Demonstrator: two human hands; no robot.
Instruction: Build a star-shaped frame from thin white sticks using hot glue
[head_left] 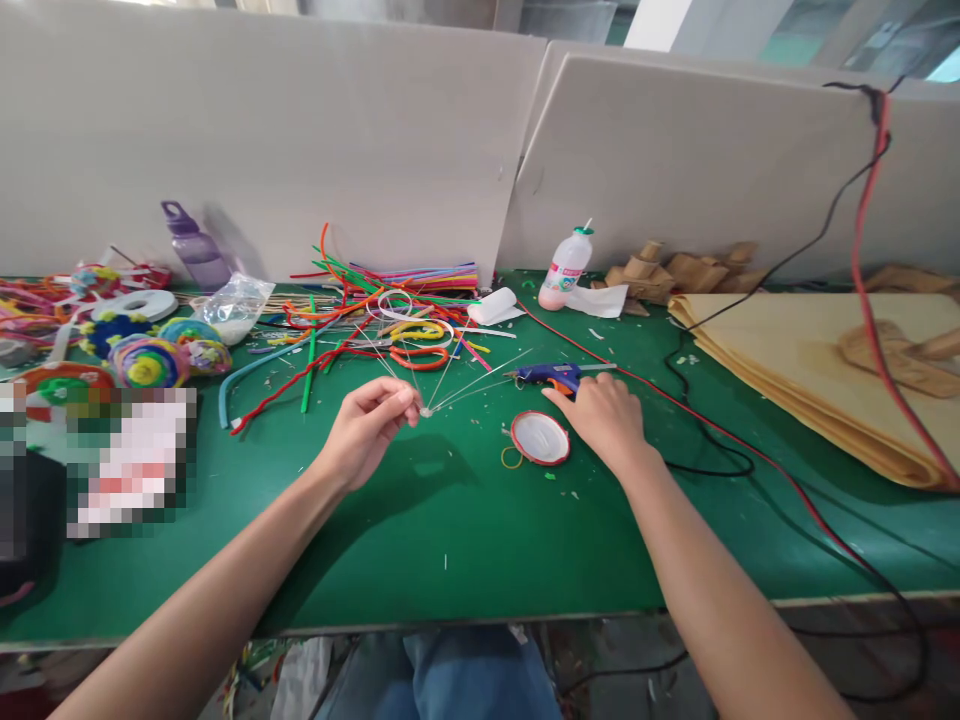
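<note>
My left hand [375, 425] is closed in a pinch on a bundle of thin white wires [472, 385]. They meet at a small whitish knob near my fingertips and fan out up and to the right. My right hand [604, 415] is wrapped over the grip of a blue hot glue gun [547, 374] with an orange trigger. The gun's nozzle points left, towards the wires, and a glue stick sticks out of its back. Just below the gun lies a round white lid with a red rim [541, 439], beside a small yellow rubber band [511, 458].
Scissors [420, 355] lie among colourful pipe cleaners [360, 300]. Pipe-cleaner decorations [150, 358] and a purple bottle [196, 248] stand left. A drink bottle [566, 268], brown paper [810, 370] and wooden pieces are right. Red and black cables [750, 445] cross the green table [450, 520].
</note>
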